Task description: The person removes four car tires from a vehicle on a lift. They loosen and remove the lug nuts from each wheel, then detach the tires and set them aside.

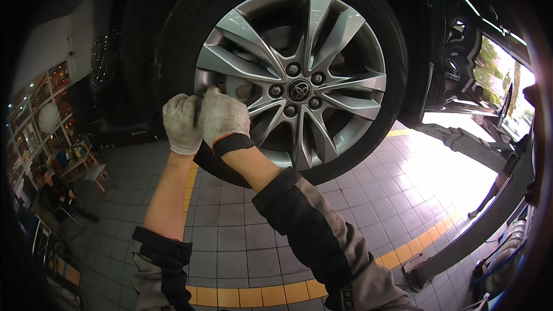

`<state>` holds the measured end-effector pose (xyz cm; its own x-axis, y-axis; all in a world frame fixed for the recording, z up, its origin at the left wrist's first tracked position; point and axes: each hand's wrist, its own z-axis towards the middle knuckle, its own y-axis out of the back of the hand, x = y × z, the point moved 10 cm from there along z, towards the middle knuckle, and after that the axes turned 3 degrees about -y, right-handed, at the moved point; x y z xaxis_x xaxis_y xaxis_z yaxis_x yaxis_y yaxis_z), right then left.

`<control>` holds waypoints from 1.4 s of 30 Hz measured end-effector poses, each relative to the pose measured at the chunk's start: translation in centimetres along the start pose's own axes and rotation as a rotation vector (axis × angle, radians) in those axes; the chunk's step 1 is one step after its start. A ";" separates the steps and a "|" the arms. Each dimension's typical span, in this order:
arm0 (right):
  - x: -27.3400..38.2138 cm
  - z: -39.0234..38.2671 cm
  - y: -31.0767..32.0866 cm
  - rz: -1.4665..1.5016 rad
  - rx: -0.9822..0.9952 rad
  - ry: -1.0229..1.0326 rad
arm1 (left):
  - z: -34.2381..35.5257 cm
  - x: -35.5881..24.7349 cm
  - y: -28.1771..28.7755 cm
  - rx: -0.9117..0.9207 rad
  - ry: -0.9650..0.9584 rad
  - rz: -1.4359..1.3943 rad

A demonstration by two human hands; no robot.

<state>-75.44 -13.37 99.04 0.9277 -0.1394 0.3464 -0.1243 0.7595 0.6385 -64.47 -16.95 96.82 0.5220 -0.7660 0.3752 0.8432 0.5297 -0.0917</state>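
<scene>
Both hands wear knitted, off-white gloves and stand side by side at the lower left edge of the wheel. The left hand lies over the tyre, its fingers curled in; the right hand, just beside it, overlaps the rim with its fingers bent too (whether either grips something, I cannot tell, as the backs of the gloves hide it).

The wheel fills the upper middle of the view, mounted on a black car. Its silver spokes run out in pairs from a round cap, ringed by five nuts, all seated. A grey metal part shows behind the spokes near the right hand.

Bare wrists lead down into dark sleeves with grey panels. Below lies a grey tiled floor with yellow bands. At right stands a metal beam; at far left, a person sits near a stool.
</scene>
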 end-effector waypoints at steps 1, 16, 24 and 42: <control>0.0 0.1 0.0 -0.001 0.003 0.002 | 0.0 0.0 0.0 -0.001 0.002 -0.002; 0.0 -0.1 -0.2 -0.011 -0.051 0.015 | -0.1 0.0 0.0 0.001 -0.008 0.015; -0.1 0.2 0.0 0.007 0.011 -0.002 | 0.1 -0.1 0.0 -0.004 -0.010 0.005; -0.1 0.1 0.0 -0.017 -0.004 -0.003 | 0.1 -0.2 0.1 -0.012 -0.009 0.017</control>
<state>-75.51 -13.39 99.08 0.9286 -0.1543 0.3376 -0.1072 0.7594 0.6418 -64.44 -16.71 96.85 0.5350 -0.7536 0.3818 0.8358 0.5382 -0.1090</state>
